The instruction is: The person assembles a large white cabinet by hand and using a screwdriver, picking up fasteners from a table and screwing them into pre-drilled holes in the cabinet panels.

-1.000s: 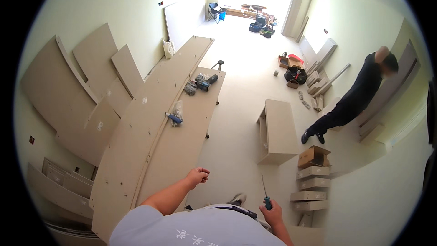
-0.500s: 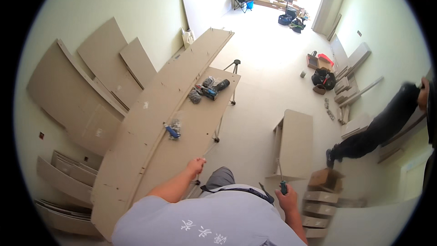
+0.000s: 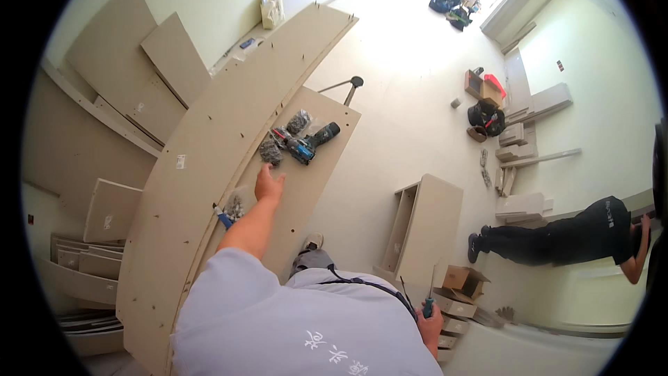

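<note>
My left hand (image 3: 268, 185) reaches over the work surface (image 3: 296, 198) with thumb and fingers apart. Its fingertips are at the near edge of a clear bag of dark small hardware (image 3: 271, 151); whether they touch it I cannot tell. Just beyond lie a blue-and-black cordless drill (image 3: 305, 148) and a second hardware bag (image 3: 299, 121). Beside my left forearm are a bag of pale fittings (image 3: 235, 206) and a blue-handled tool (image 3: 223, 217), partly covered by the arm. Low at my right side, my right hand (image 3: 431, 322) is closed around a screwdriver (image 3: 428, 308), its shaft pointing up.
A long panel (image 3: 209, 146) with upright pins runs along the left of the work surface. More panels (image 3: 111, 56) lean on the left wall. To the right stand a small cabinet (image 3: 435, 223) and an open carton (image 3: 465, 283). A co-worker in dark clothes (image 3: 557, 237) is at the far right.
My left hand has moved forward from the table's near edge to the hardware bag. My right hand still holds the screwdriver. The view has shifted, and more of the co-worker shows.
</note>
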Action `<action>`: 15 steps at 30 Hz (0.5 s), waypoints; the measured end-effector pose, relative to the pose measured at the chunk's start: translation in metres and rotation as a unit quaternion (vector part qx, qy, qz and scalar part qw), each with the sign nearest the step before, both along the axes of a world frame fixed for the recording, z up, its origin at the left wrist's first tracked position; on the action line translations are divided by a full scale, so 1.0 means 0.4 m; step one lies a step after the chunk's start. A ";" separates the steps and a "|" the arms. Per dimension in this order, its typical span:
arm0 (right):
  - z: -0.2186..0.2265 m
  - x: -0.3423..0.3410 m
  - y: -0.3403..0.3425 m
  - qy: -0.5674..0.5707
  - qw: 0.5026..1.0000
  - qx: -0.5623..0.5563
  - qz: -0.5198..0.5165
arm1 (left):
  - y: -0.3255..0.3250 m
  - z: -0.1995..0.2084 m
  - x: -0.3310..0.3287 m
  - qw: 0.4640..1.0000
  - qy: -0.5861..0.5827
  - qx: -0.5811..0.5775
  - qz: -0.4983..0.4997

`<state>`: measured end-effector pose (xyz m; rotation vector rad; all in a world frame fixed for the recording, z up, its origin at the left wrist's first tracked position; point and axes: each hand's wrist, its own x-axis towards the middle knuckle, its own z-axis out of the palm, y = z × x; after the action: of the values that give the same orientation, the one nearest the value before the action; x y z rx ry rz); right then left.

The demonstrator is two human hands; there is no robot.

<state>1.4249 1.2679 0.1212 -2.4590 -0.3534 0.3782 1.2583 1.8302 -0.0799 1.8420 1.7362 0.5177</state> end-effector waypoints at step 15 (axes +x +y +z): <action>0.043 0.069 0.218 0.055 0.989 -0.117 0.065 | 0.155 -0.128 0.029 0.993 -0.068 0.100 -0.008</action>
<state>1.4527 1.3551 0.1386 -2.6361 -0.4457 0.6422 1.2699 1.8922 -0.1311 1.9046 1.6275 0.8176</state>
